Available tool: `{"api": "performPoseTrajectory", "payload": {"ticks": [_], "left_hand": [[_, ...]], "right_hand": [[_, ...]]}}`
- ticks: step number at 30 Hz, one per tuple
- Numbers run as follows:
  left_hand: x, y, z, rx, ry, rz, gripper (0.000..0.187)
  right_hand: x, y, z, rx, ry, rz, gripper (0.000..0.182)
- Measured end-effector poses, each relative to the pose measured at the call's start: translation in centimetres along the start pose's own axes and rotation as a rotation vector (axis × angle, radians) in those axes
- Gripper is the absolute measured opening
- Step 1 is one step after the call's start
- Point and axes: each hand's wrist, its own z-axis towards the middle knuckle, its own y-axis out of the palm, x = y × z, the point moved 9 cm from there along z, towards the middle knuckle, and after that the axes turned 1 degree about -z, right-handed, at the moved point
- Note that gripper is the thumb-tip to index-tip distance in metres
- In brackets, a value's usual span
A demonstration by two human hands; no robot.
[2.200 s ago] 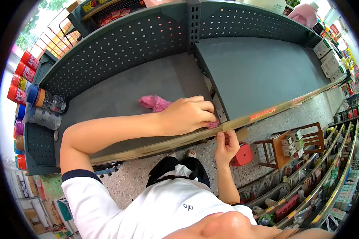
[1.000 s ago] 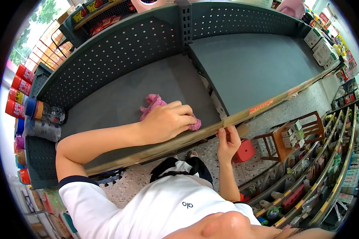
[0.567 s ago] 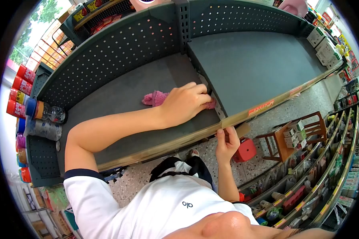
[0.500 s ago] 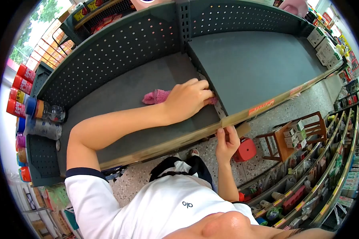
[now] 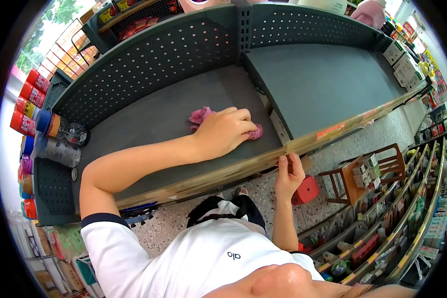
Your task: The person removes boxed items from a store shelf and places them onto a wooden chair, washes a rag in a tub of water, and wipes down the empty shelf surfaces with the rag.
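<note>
My left hand (image 5: 225,130) is closed over a pink fuzzy cloth (image 5: 201,115) and presses it on the lower dark grey shelf (image 5: 149,119). Bits of the cloth stick out on both sides of the hand; the middle is hidden under the palm. At the shelf's front edge, my right hand (image 5: 289,180) has its thumb and finger pinched on the yellowish edge strip (image 5: 253,161), near the step up to the higher shelf (image 5: 328,87).
Red-lidded jars (image 5: 32,94) and a clear bottle (image 5: 67,131) stand at the left end. White boxes (image 5: 407,69) sit at the far right. Behind me are a red stool (image 5: 306,190), a wooden chair (image 5: 350,181) and stocked shelves (image 5: 372,238). A perforated back panel (image 5: 154,64) rises behind the shelf.
My left hand has drawn the pink cloth left, away from the side of the higher shelf. The right hand stays at the front edge. The view has shifted slightly.
</note>
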Motion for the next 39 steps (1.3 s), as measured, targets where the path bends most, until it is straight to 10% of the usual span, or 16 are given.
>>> {"api": "performPoseTrajectory", "payload": {"ticks": [39], "left_hand": [[-4.1,0.6,5.0,0.108,-0.092,0.101,0.018]], "right_hand": [[0.0,0.0,0.0,-0.014,-0.019,0.031,0.016]]}}
